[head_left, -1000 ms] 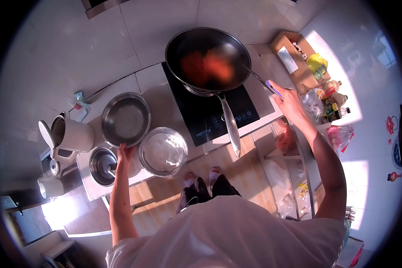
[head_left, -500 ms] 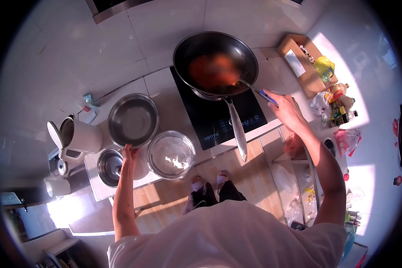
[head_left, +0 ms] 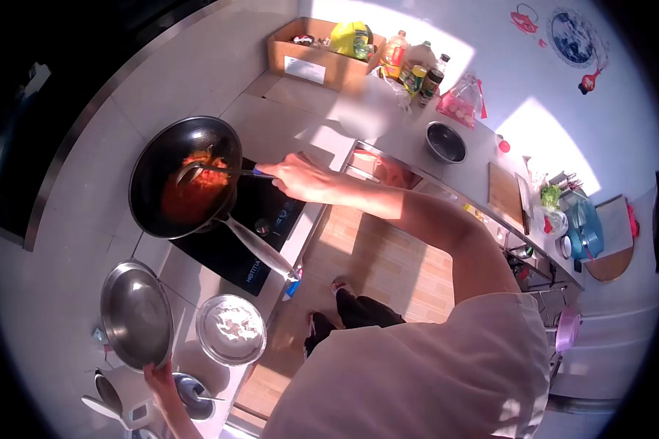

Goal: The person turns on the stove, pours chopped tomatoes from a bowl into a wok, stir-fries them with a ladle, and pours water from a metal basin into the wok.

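Observation:
My right hand (head_left: 298,178) is closed around the handle of a ladle (head_left: 231,171), whose bowl sits in red food (head_left: 190,199) inside a black wok (head_left: 152,164). The wok rests on a black cooktop (head_left: 252,269), its metal handle (head_left: 260,245) pointing toward the counter's front edge. My left hand (head_left: 158,374) grips the rim of a steel basin (head_left: 135,314), which is tilted left of the cooktop. Beside it is a metal bowl with white powder (head_left: 231,329). A smaller steel bowl (head_left: 190,395) with a utensil stands close to my left hand.
A cardboard box (head_left: 326,64), bottles (head_left: 394,55) and a bag of eggs (head_left: 459,104) line the back counter. Farther right are a dark bowl (head_left: 445,142), a cutting board (head_left: 507,192) and a blue pot (head_left: 584,228). A white pitcher (head_left: 135,410) stands at the lower left.
The view has turned to the right, showing more of the right counter. The ladle's bowl now shows in the wok, and the steel basin looks more tilted in my left hand.

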Available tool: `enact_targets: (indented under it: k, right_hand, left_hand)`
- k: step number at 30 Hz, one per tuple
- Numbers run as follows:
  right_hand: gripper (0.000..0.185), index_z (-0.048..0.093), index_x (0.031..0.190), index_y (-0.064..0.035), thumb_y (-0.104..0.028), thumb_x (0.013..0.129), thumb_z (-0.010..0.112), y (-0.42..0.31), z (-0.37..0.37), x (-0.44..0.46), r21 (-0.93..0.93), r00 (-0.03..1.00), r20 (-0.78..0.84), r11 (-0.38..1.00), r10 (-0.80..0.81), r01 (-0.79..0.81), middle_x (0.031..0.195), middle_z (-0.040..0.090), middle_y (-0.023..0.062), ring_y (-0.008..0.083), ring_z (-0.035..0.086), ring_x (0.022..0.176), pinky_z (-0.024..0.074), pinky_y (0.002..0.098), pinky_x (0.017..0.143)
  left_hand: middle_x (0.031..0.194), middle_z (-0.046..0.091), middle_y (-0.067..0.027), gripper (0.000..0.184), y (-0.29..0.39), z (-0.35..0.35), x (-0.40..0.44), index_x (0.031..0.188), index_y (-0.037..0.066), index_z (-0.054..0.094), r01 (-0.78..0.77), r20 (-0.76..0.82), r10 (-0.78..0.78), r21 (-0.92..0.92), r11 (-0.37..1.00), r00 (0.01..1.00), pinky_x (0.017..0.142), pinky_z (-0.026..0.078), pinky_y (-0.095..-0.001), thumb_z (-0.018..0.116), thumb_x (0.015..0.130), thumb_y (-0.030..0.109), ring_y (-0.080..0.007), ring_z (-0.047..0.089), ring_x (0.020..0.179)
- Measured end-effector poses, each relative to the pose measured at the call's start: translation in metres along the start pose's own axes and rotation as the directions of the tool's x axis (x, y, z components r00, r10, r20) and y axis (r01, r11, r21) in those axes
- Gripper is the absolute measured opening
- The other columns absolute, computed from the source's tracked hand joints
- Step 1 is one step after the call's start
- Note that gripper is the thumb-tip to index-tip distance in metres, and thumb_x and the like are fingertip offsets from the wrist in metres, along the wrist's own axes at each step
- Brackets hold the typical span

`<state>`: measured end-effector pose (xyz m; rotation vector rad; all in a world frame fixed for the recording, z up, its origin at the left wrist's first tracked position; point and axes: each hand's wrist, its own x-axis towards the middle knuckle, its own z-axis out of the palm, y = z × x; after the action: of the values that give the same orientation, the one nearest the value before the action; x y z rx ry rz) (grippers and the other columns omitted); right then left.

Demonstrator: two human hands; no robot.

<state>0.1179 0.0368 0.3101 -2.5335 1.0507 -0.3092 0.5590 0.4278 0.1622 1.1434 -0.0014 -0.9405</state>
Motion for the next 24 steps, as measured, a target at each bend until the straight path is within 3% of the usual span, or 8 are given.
enact_targets:
  k: [5,7,8,9,11,15,17,24]
  right_hand:
    - [0.049,0.053,0.12,-0.0127,0.005,0.075,0.047,0.0,0.011,-0.003,-0.124,0.999,0.049,0.992,-0.021,0.027,0.056,0.054,0.0156,0.0284,0.058,0.05,0.0494,0.0375,0.045]
    - [0.046,0.055,0.117,-0.0115,0.005,0.074,0.047,0.002,0.006,-0.004,-0.173,0.996,-0.04,0.982,-0.078,0.07,0.055,0.053,0.0164,0.0284,0.058,0.051,0.0495,0.0379,0.045]
    - [0.026,0.06,0.104,-0.0053,-0.003,0.082,0.046,0.003,0.008,0.003,-0.13,0.997,-0.068,0.991,-0.032,0.023,0.055,0.053,0.0166,0.0294,0.058,0.053,0.0499,0.0397,0.047]
    - [0.025,0.061,0.09,0.0015,-0.016,0.09,0.043,0.007,0.008,0.007,-0.037,0.991,-0.129,0.999,-0.038,0.034,0.055,0.051,0.0187,0.032,0.059,0.056,0.0499,0.0419,0.049]
    - [0.018,0.06,0.087,0.0018,-0.007,0.085,0.044,0.012,0.009,0.02,-0.053,0.994,-0.106,0.998,-0.023,0.018,0.063,0.059,0.0164,0.0324,0.062,0.066,0.0522,0.0411,0.06]
    - [0.024,0.058,0.104,-0.0039,-0.006,0.083,0.046,0.041,-0.002,0.015,0.091,0.998,0.005,0.994,-0.065,0.064,0.062,0.058,0.0158,0.0294,0.061,0.057,0.0509,0.0376,0.051]
    - [0.04,0.056,0.116,-0.0098,0.001,0.078,0.052,0.054,-0.014,0.008,-0.036,0.968,-0.094,0.972,-0.233,0.231,0.065,0.06,0.0156,0.0298,0.061,0.056,0.0514,0.0368,0.051]
    - [0.044,0.054,0.119,-0.012,-0.002,0.076,0.059,0.098,-0.03,0.06,-0.026,0.93,-0.029,0.93,-0.367,0.366,0.079,0.06,0.0216,0.0362,0.061,0.073,0.0491,0.0432,0.067]
  left_hand:
    - [0.112,0.055,-0.0208,0.047,0.044,0.047,-0.019,0.122,-0.006,0.041,-0.024,0.108,0.009,0.133,0.991,0.994,0.075,0.057,-0.0293,0.05,0.08,0.013,-0.0356,0.057,0.101]
    - [0.121,0.048,-0.0164,0.049,0.06,0.067,-0.029,0.123,-0.002,0.041,0.028,0.176,-0.051,0.13,0.991,0.983,0.095,0.044,-0.0446,0.049,0.077,0.011,-0.0326,0.049,0.11]
    - [0.114,0.054,-0.0203,0.048,0.057,0.092,-0.04,0.122,-0.007,0.041,-0.053,0.115,0.032,0.182,0.982,0.993,0.076,0.056,-0.0288,0.05,0.08,0.013,-0.0356,0.057,0.101]
    - [0.115,0.053,-0.0204,0.047,0.057,0.103,-0.033,0.122,-0.007,0.041,-0.11,0.167,0.063,0.288,0.951,0.984,0.079,0.055,-0.0302,0.049,0.08,0.012,-0.036,0.056,0.102]
    - [0.116,0.053,-0.0202,0.046,0.06,0.115,-0.039,0.122,-0.008,0.04,-0.148,0.194,0.084,0.344,0.927,0.977,0.086,0.052,-0.0342,0.049,0.08,0.011,-0.0364,0.054,0.104]
    - [0.119,0.052,-0.0172,0.039,0.052,0.179,-0.084,0.118,-0.006,0.044,-0.028,0.173,0.005,0.127,0.992,0.985,0.097,0.043,-0.0471,0.046,0.08,0.006,-0.0313,0.051,0.11]
    - [0.108,0.057,-0.0155,0.034,0.038,0.193,-0.088,0.111,-0.004,0.047,-0.065,0.078,0.05,0.207,0.976,0.996,0.081,0.053,-0.0363,0.044,0.082,0.012,-0.0261,0.059,0.096]
    - [0.099,0.06,-0.0187,0.028,0.003,0.279,-0.128,0.102,-0.007,0.049,-0.12,-0.088,0.141,0.21,0.97,0.986,0.077,0.056,-0.034,0.042,0.082,0.011,-0.0231,0.064,0.086]
